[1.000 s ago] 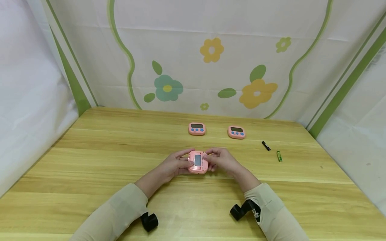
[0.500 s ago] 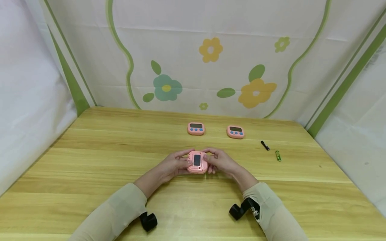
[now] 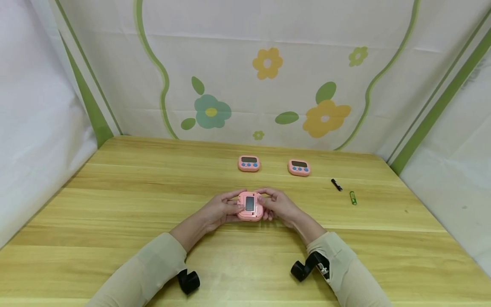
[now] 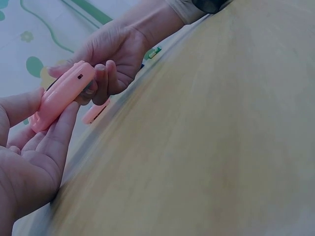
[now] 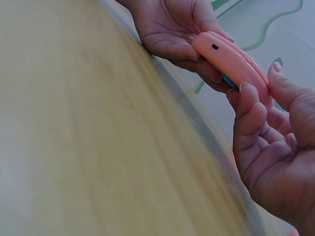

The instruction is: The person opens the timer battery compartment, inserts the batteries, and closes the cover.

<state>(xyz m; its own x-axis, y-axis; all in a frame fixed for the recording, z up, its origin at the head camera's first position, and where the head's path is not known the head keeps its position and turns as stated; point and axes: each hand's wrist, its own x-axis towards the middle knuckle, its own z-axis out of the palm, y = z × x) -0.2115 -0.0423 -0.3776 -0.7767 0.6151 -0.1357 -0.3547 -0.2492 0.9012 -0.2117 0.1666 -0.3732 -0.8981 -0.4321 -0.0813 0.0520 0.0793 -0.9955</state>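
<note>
A pink digital timer (image 3: 250, 204) is held between both hands over the middle of the table, its back turned up toward the head camera. A grey rectangle shows on that back. My left hand (image 3: 219, 212) grips the left side, thumb on the back and fingers beneath. From the right, my right hand (image 3: 283, 207) pinches the timer, thumb on the back near its right edge and index finger along the far edge. Both wrist views show the timer (image 4: 64, 96) edge-on, with a small dark slot in its side. The front is mostly hidden.
Two more pink timers, one at centre (image 3: 249, 163) and one farther right (image 3: 299, 168), lie behind the hands with blue buttons up. To the right are a black battery (image 3: 336, 185) and a green battery (image 3: 353, 198). A flower-printed cloth (image 3: 238, 76) hangs behind the wooden table (image 3: 126, 192).
Both hands keep hold of the timer. My right index finger has slid a little left along its far edge. The rectangle's shade changes from grey to dark and back to grey.
</note>
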